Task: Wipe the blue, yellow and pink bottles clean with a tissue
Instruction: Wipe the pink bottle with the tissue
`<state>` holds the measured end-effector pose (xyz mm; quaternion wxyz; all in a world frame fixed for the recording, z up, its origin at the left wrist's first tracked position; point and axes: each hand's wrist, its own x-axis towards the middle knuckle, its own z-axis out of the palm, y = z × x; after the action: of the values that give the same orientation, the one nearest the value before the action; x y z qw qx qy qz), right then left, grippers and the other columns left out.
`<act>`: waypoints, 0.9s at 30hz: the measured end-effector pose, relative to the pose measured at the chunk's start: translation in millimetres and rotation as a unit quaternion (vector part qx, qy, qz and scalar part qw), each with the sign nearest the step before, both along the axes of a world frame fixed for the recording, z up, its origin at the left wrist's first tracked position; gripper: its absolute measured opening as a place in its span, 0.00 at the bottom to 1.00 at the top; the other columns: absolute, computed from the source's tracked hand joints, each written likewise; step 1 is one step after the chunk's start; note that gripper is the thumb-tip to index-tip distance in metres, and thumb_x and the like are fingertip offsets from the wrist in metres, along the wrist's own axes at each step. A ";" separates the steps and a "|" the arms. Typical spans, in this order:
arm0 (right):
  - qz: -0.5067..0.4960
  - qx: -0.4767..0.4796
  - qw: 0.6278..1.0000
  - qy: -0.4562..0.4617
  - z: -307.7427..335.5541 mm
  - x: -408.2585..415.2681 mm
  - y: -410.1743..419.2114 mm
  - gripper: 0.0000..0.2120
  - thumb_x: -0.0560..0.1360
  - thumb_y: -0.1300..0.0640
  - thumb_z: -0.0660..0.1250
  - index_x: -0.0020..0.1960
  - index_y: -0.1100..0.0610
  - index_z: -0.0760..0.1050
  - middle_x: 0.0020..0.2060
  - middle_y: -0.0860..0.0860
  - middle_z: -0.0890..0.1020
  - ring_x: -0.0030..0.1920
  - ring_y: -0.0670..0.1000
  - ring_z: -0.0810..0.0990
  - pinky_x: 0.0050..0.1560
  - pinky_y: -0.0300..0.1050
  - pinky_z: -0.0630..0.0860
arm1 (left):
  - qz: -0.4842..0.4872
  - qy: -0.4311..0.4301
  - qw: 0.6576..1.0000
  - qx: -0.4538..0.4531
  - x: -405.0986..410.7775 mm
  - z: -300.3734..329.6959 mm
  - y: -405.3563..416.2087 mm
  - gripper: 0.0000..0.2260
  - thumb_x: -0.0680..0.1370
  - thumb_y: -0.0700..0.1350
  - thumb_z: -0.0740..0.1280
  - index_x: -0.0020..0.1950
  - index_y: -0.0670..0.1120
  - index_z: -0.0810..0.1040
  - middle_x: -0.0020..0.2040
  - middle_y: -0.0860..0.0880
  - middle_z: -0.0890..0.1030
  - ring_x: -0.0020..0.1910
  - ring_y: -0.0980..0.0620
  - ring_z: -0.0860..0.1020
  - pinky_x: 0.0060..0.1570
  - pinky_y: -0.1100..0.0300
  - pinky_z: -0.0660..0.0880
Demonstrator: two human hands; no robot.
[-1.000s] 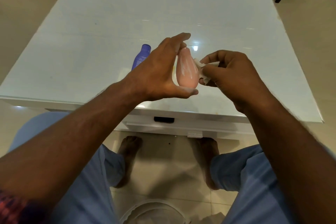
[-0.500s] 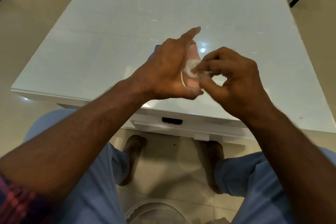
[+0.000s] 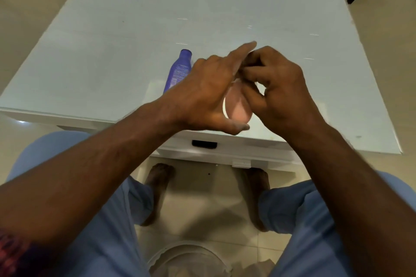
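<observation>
Right hand (image 3: 276, 87) shifted up the pink bottle (image 3: 237, 105), fingers curled, tissue hidden; left hand (image 3: 209, 94) grips bottle, steadying it for wiping.

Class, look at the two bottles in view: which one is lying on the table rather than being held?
The blue bottle: it lies untouched on the table, while the pink bottle is held up between both hands.

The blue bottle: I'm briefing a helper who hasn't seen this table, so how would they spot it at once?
Start at the white table in front of the seated person. Near its front edge, just beyond the left hand, the blue bottle lies on its side, cap pointing away. Unlike the pink bottle, held up between both hands, it rests untouched on the tabletop.
</observation>
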<state>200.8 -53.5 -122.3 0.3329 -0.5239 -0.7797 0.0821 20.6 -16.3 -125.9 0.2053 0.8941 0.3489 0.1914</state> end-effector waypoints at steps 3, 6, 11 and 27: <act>0.017 -0.023 0.999 0.029 2.9 0.3 -4.6 0.11 0.73 0.64 0.69 0.48 0.55 0.89 0.45 0.50 0.83 0.46 0.46 0.81 0.47 0.37 0.77 | 0.034 -0.048 0.998 -0.020 -4.7 -0.2 9.0 0.55 0.63 0.66 0.76 0.81 0.45 0.55 0.61 0.53 0.77 0.59 0.49 0.78 0.61 0.45 0.75; -0.028 -0.019 0.992 0.120 6.5 1.2 -4.8 0.11 0.73 0.63 0.69 0.48 0.55 0.89 0.44 0.50 0.85 0.46 0.46 0.84 0.45 0.36 0.79 | 0.062 -0.085 0.994 -0.004 -10.1 1.5 14.3 0.54 0.63 0.66 0.78 0.80 0.47 0.56 0.62 0.52 0.75 0.61 0.50 0.76 0.63 0.50 0.74; -0.078 -0.065 0.972 0.211 9.7 10.1 0.3 0.12 0.80 0.61 0.68 0.61 0.57 0.86 0.54 0.51 0.87 0.55 0.46 0.85 0.52 0.35 0.82 | 0.067 -0.160 0.983 -0.066 -3.1 5.4 -1.7 0.52 0.64 0.62 0.80 0.79 0.47 0.58 0.67 0.53 0.75 0.63 0.55 0.76 0.57 0.68 0.75; -0.045 -0.086 0.929 0.357 11.2 2.2 -1.6 0.09 0.81 0.63 0.67 0.57 0.59 0.85 0.51 0.55 0.87 0.54 0.55 0.87 0.57 0.56 0.85 | 0.111 -0.266 0.940 -0.183 -1.0 12.4 -0.8 0.43 0.69 0.57 0.78 0.78 0.50 0.61 0.66 0.51 0.76 0.62 0.55 0.79 0.55 0.65 0.79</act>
<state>203.0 -55.1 -111.1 0.5459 -0.5216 -0.5748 0.3155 19.6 -17.1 -113.5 0.4278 0.7133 0.4075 0.3770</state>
